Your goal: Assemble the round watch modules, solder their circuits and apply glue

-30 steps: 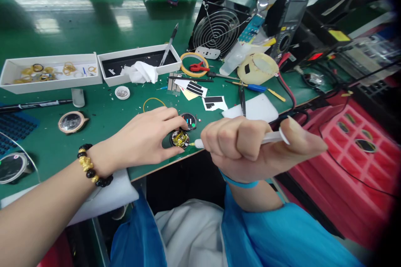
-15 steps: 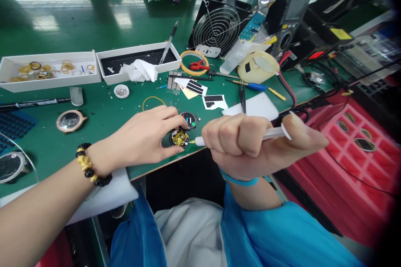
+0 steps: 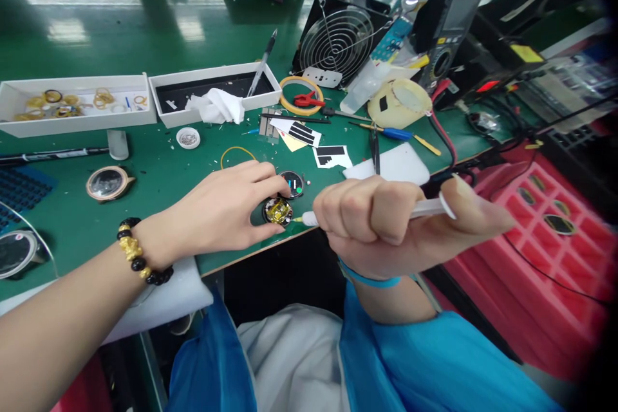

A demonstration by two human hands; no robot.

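Near the table's front edge, my left hand (image 3: 236, 206) grips an opened round watch body (image 3: 279, 211) between thumb and fingers, its yellow and dark inner parts facing up. Just behind it, by my fingertips, lies a round watch face piece (image 3: 292, 185) with a green dot. My right hand (image 3: 386, 219) is wrapped round a white syringe (image 3: 427, 208), the thumb pressed on the plunger's end. The syringe's thin tip points left at the rim of the watch body; whether it touches I cannot tell. Most of the barrel is hidden in my fist.
White trays (image 3: 77, 123) with rubber bands and a tissue stand at the back left. A gold-rimmed watch (image 3: 107, 183) lies to the left. Behind my right hand are a tape roll (image 3: 302, 80), a fan (image 3: 335, 38), tweezers (image 3: 375, 149) and a multimeter (image 3: 447, 38). Red foam trays (image 3: 535, 270) stand at right.
My right hand and the syringe have shifted slightly right, the tip staying near the watch body's rim. My left hand still grips the watch body. The whole view has shifted a little.
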